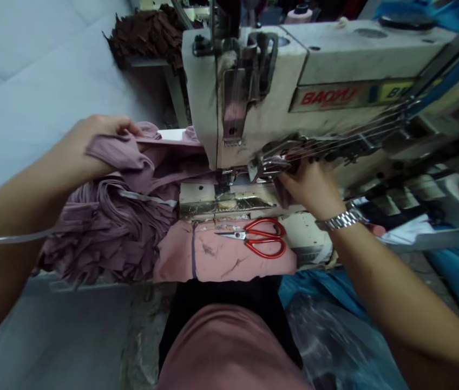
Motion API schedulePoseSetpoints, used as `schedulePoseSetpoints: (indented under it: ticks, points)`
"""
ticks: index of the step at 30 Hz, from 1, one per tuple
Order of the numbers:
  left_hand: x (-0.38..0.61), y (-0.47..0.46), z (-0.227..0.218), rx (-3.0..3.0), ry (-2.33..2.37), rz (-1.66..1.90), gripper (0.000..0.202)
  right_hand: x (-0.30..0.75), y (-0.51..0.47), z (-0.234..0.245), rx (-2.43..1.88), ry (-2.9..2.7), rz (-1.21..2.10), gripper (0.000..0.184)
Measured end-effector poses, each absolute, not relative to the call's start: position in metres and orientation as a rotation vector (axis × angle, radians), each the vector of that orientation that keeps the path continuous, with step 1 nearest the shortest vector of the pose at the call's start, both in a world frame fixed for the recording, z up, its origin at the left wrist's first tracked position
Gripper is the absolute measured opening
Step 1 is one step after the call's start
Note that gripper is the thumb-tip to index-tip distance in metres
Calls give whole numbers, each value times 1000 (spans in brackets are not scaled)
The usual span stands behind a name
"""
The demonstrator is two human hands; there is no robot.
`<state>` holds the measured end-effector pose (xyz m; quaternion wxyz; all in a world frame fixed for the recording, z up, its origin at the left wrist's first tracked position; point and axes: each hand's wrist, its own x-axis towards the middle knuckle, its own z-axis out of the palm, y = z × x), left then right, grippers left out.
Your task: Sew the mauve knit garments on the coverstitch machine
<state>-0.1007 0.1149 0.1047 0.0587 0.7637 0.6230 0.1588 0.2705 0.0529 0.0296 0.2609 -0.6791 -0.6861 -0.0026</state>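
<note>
Tbl: red scissors on pink cloth, mauve strips

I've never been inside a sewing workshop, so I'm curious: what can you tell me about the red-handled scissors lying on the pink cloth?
The scissors have two red looped handles, apparently plastic, and slim, pointed steel-coloured blades joined at a pivot. They are closed and lie flat on a pink cloth, tips pointing towards the person's left, just in front of the sewing machine. Only the cloth touches them; no hand holds them.

crumpled mauve knit fabric lies in loose folds, reaching the presser foot
</note>
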Motion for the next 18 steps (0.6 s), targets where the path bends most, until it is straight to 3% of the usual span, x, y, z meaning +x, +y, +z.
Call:
schedulePoseSetpoints:
  ticks: [2, 7, 9, 12, 16, 18]
  points:
    - [-102, 106, 105, 2299, 1917, 358, 41, 274, 33, 34, -1801, -1834, 43, 27]
    - [-100, 87, 95, 2166, 1666, 208, 52, 276, 11, 35, -1384, -1373, 1004, 33]
    - [-98, 86, 87, 2325, 1714, 156, 49, 274, 11, 33, -1254, -1132, 1173, 36]
    - [-102, 89, 76, 2502, 1874, 90, 46, 274, 8, 27, -1312, -1143, 1050, 40]
    - [-117, 88, 67, 2263, 1897, 44, 52, 285, -5, 22, -1549, -1468, 694, 34]
    - [-122, 83, 64, 2192, 1846, 32, 52, 289, -10, 23, -1515, -1431, 776, 34]
